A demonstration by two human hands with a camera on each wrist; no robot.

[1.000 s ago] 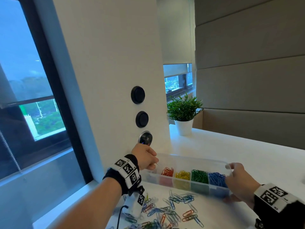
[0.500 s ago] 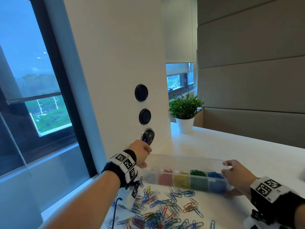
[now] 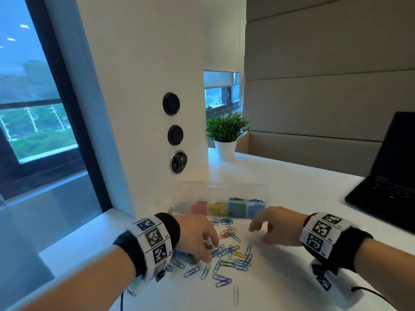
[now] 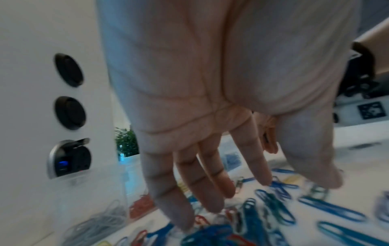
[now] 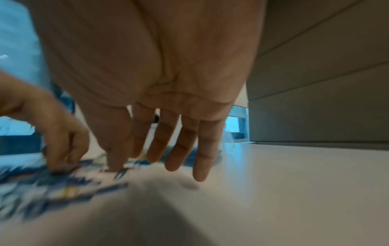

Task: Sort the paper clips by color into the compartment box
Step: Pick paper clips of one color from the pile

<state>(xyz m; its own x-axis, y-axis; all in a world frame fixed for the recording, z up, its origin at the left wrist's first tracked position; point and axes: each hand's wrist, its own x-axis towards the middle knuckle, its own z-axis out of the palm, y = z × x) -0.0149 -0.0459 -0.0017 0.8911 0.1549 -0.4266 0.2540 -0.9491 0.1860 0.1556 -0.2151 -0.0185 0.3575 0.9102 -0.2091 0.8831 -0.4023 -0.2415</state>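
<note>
The clear compartment box (image 3: 258,196) stands on the white table against the pillar, lid open behind it. Its compartments hold silver (image 4: 99,221), red (image 3: 198,207), yellow (image 3: 216,208), green (image 3: 235,206) and blue (image 3: 254,207) clips. Loose paper clips (image 3: 226,259), mostly blue, lie scattered in front of it. My left hand (image 3: 208,250) reaches down onto this pile with straight fingers (image 4: 210,196) and grips nothing. My right hand (image 3: 258,230) hovers just right of the pile, its fingers (image 5: 179,154) spread and empty.
A potted plant (image 3: 225,135) stands behind the box. An open black laptop (image 3: 386,182) sits at the right. The white pillar with round sockets (image 3: 175,134) rises at the table's back left. One silver clip (image 3: 235,295) lies alone near me.
Both hands have come off the ends of the box and moved toward me, down to the loose clips. The box now rests on the table untouched.
</note>
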